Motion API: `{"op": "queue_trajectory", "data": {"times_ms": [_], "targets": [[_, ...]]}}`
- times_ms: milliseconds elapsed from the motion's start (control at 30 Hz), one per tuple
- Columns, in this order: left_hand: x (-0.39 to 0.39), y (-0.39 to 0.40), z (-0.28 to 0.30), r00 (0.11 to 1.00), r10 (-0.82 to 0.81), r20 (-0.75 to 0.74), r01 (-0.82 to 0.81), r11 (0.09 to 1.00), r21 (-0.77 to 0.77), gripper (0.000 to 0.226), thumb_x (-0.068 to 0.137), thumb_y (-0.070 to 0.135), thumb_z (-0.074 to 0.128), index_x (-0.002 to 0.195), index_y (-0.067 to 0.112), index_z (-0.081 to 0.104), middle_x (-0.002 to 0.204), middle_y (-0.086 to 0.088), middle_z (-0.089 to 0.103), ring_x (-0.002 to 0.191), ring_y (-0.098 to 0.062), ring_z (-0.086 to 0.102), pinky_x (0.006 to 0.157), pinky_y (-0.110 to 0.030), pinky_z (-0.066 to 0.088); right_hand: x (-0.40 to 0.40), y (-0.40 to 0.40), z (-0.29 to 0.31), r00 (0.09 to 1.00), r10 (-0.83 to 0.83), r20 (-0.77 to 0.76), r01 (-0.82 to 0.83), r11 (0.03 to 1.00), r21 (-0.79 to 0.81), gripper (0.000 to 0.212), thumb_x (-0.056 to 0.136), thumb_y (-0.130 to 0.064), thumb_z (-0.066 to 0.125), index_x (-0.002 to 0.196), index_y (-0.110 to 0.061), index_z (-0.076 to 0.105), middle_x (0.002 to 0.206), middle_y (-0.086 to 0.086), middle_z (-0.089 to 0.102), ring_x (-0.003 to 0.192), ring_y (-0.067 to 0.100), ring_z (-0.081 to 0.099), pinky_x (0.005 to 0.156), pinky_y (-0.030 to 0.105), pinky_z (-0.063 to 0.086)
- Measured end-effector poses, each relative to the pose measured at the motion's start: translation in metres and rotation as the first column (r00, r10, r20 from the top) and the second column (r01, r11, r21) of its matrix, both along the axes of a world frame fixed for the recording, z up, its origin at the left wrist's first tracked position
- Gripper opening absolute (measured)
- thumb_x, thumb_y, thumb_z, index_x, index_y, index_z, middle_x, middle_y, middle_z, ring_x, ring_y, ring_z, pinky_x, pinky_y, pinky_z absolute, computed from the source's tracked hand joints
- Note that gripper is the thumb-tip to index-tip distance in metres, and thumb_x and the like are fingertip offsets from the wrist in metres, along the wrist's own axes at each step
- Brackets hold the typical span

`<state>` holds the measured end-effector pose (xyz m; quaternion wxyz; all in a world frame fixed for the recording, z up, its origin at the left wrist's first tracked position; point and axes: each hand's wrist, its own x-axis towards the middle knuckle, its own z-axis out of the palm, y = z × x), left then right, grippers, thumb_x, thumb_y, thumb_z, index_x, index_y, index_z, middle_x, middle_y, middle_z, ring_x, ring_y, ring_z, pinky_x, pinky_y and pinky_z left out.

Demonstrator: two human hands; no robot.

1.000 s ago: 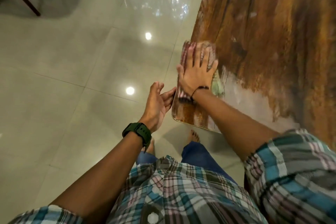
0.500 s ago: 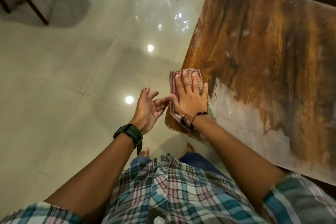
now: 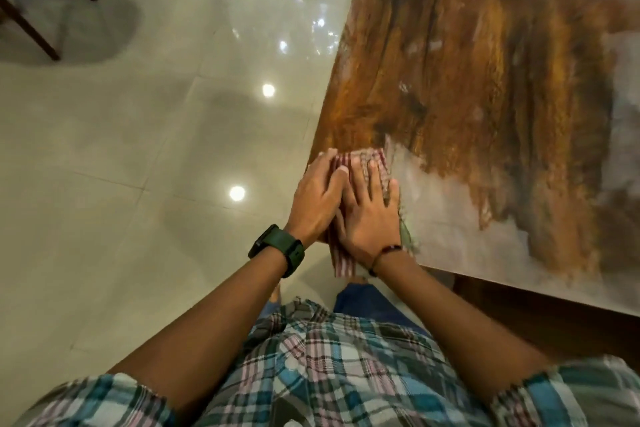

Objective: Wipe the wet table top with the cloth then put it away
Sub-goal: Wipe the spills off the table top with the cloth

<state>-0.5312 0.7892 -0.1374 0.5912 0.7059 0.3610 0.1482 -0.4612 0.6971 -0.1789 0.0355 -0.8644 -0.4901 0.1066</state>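
Since half a second ago our left hand [image 3: 317, 199] joined the right hand [image 3: 369, 215], both flat with fingers spread, pressing the striped woven cloth [image 3: 343, 262] on the glossy wood-grain table top's [image 3: 485, 87] near-left corner, overhanging its edge.

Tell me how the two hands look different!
The left hand wears a dark green watch; the right hand wears a thin cord bracelet. The left hand sits at the table's corner edge on the striped cloth, the right hand lies flat further in. Both touch the cloth.
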Motion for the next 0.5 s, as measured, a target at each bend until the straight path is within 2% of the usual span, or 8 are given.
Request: {"op": "queue_trajectory", "data": {"times_ms": [67,133,200,233,333,433,500], "targets": [[0.010,-0.011,-0.012,0.987,-0.144,-0.076,0.153,0.979,0.135,0.059,0.090,0.044,0.031,0.143,0.018,0.028,0.151,-0.003,0.028,0.138,-0.013,0.023,0.113,-0.030,0.013,-0.010,-0.037,-0.004,0.999,0.024,0.042,-0.024,1.000,-0.001,0.065,0.095,-0.052,0.014,0.148,-0.016,0.026,0.154,0.009,0.024,0.143,0.033,0.019,0.110,0.056,0.008],[0.014,-0.018,-0.024,0.953,-0.260,-0.154,0.296,0.907,0.300,0.068,0.087,0.050,0.026,0.145,0.014,0.022,0.153,-0.006,0.021,0.142,-0.013,0.011,0.113,-0.026,-0.002,-0.004,-0.055,-0.007,0.996,0.047,0.080,-0.044,0.999,-0.029,0.062,0.097,-0.051,0.011,0.145,-0.017,0.028,0.152,0.008,0.028,0.141,0.032,0.023,0.107,0.057,0.014],[0.013,-0.020,-0.032,0.924,-0.337,-0.182,0.382,0.842,0.382,0.076,0.083,0.056,0.021,0.146,0.012,0.017,0.154,-0.007,0.018,0.143,-0.013,0.008,0.115,-0.028,-0.005,0.007,-0.053,-0.007,0.996,0.048,0.076,-0.046,0.999,-0.023,0.061,0.095,-0.050,0.018,0.148,-0.020,0.020,0.154,0.003,0.017,0.142,0.030,0.017,0.110,0.058,0.013],[0.013,-0.019,-0.034,0.920,-0.351,-0.174,0.392,0.839,0.377,0.079,0.082,0.057,0.021,0.146,0.012,0.014,0.155,-0.007,0.016,0.143,-0.013,0.007,0.116,-0.030,-0.005,0.014,-0.048,-0.007,0.998,0.029,0.054,-0.028,0.999,-0.025,0.063,0.093,-0.049,0.018,0.150,-0.022,0.014,0.156,0.001,0.009,0.144,0.028,0.010,0.112,0.057,0.010],[0.013,-0.018,-0.037,0.919,-0.355,-0.171,0.393,0.843,0.367,0.080,0.082,0.057,0.024,0.147,0.012,0.009,0.156,-0.005,0.009,0.143,-0.011,0.005,0.116,-0.031,-0.005,0.044,-0.024,-0.007,0.997,-0.072,0.039,0.076,0.993,-0.087,0.063,0.088,-0.050,0.001,0.147,-0.030,-0.009,0.159,-0.001,-0.008,0.146,0.026,-0.008,0.113,0.055,-0.004],[0.013,-0.016,-0.036,0.887,-0.397,-0.237,0.461,0.798,0.389,0.081,0.082,0.059,0.022,0.147,0.013,0.006,0.156,-0.004,0.007,0.143,-0.011,0.002,0.114,-0.028,-0.011,0.093,0.012,-0.004,0.972,-0.231,0.035,0.232,0.972,-0.034,0.059,0.095,-0.049,0.011,0.150,-0.031,0.000,0.159,-0.002,-0.006,0.146,0.024,-0.009,0.112,0.055,-0.006],[0.014,-0.014,-0.038,0.866,-0.416,-0.278,0.497,0.778,0.385,0.081,0.083,0.060,0.021,0.147,0.014,0.003,0.156,-0.004,0.005,0.142,-0.010,-0.002,0.112,-0.024,-0.014,0.122,0.035,-0.003,0.963,-0.271,0.010,0.271,0.962,-0.029,0.057,0.099,-0.048,0.018,0.151,-0.030,0.002,0.160,-0.002,-0.006,0.146,0.024,-0.009,0.114,0.056,-0.005]]}}
